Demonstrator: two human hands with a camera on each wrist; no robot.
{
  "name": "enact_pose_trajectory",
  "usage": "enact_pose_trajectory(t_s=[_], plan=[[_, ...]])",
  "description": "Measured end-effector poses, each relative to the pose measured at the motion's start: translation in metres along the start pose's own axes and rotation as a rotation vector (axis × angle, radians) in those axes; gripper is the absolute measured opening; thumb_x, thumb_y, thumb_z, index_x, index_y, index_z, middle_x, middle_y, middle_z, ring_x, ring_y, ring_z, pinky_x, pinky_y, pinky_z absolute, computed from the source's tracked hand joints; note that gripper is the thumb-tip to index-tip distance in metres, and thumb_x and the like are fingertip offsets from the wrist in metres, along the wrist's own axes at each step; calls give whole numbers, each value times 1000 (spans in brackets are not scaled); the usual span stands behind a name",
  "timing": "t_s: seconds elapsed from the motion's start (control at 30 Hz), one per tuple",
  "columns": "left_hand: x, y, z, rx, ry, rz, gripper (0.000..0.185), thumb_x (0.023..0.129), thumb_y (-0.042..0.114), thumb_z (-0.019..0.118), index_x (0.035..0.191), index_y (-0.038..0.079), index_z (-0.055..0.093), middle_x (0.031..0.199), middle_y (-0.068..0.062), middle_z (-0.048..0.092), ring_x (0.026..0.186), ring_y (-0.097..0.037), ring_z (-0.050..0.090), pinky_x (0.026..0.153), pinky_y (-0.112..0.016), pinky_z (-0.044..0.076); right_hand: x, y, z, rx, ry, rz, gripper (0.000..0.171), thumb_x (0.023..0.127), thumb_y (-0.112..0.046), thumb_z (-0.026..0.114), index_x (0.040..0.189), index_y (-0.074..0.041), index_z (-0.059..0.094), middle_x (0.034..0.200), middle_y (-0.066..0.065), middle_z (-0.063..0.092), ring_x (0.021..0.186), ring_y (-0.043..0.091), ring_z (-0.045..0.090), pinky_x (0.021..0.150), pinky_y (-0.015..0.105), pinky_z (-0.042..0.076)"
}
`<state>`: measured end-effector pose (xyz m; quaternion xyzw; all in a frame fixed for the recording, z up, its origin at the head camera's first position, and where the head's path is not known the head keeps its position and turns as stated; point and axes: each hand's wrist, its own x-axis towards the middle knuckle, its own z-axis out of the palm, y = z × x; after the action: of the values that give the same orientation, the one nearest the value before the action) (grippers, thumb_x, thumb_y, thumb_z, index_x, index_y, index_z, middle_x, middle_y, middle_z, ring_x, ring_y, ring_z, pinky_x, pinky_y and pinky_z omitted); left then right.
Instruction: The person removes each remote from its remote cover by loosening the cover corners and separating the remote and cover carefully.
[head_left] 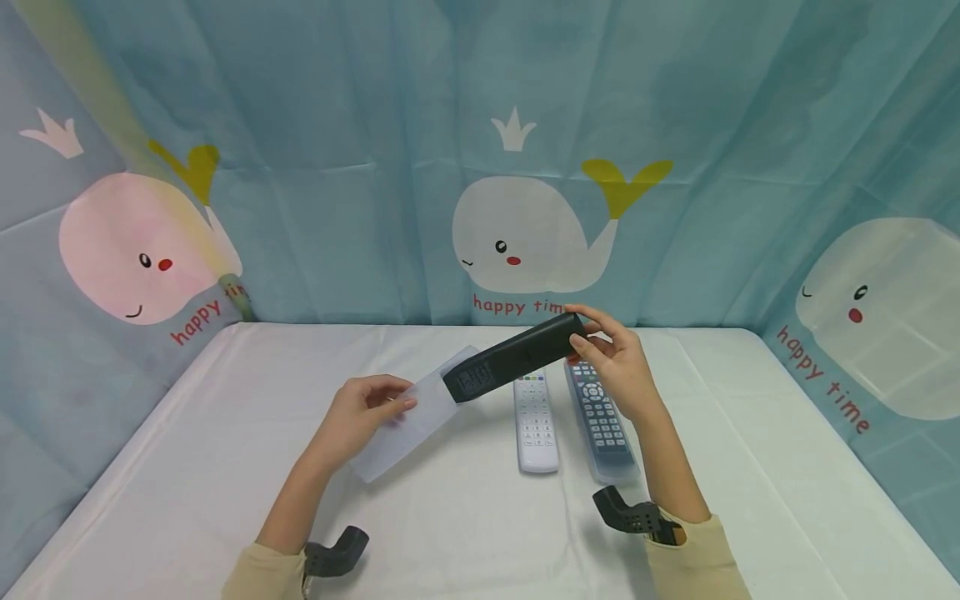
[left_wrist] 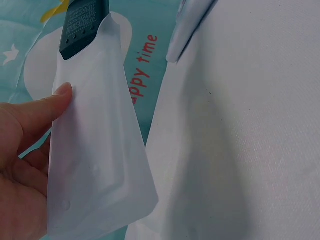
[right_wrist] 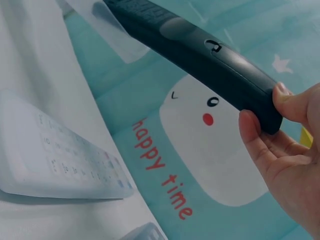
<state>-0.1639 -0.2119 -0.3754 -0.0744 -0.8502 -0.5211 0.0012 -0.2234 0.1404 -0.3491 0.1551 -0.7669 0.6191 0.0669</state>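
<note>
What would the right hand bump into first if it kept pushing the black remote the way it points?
Most likely the clear sleeve that the left hand pinches. The right hand holds the black remote by its far end, its low tip at the sleeve's open mouth. Depth is hard to judge.

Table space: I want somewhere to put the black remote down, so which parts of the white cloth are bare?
Bare cloth lies left of the left hand and right of the sleeved dark remote; the near edge between the forearms is open too. The middle is crowded: the white remote beside the clear sleeve.
</note>
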Motion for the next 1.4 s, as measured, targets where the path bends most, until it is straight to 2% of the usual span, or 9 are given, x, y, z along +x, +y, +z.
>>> enact_pose_trajectory(t_s=[0.43, 0.73, 0.87, 1.1, 1.3, 1.4], plan=[[0, 0, -3, -21, -23, 7, 28, 98, 6, 73, 122, -8, 72, 106, -15, 77, 83, -15, 68, 73, -23, 60, 0, 1, -4, -15, 5, 2, 43, 106, -2, 61, 149, -4, 57, 121, 24, 53, 87, 9, 72, 86, 22, 60], [-4, -3, -15, 11, 32, -6, 29, 99, 9, 74, 123, -7, 72, 105, -16, 76, 81, -13, 68, 73, -23, 60, -2, 0, -19, 8, 77, -27, 44, 106, 2, 58, 150, 1, 54, 117, 17, 52, 83, 7, 71, 82, 19, 59], [-4, -3, -21, -3, 34, -8, 31, 100, 10, 73, 125, -8, 71, 110, -17, 76, 82, -11, 69, 75, -23, 60, -1, 2, -20, 4, 66, -29, 45, 107, 1, 58, 151, 1, 53, 117, 16, 52, 83, 6, 71, 83, 19, 59], [-5, -6, -29, 16, 61, -35, 34, 100, 12, 73, 128, -8, 70, 110, -16, 76, 79, -10, 68, 75, -21, 58, -1, 3, -18, -30, 65, -6, 48, 108, -3, 57, 155, -1, 49, 122, 19, 51, 85, 0, 70, 85, 16, 58], [-3, -9, -31, 23, 76, -47, 32, 100, 10, 73, 127, -8, 70, 108, -16, 77, 78, -9, 68, 75, -19, 57, 0, 2, -15, -48, 65, 30, 44, 108, -6, 58, 149, 8, 51, 138, 30, 57, 89, -6, 68, 85, 14, 57], [-3, -9, -32, 27, 75, -45, 33, 100, 10, 73, 127, -8, 70, 108, -17, 77, 78, -10, 67, 74, -19, 56, -1, 2, -13, -61, 62, 47, 44, 108, -7, 59, 149, 7, 51, 133, 29, 57, 84, -4, 69, 83, 15, 58]])
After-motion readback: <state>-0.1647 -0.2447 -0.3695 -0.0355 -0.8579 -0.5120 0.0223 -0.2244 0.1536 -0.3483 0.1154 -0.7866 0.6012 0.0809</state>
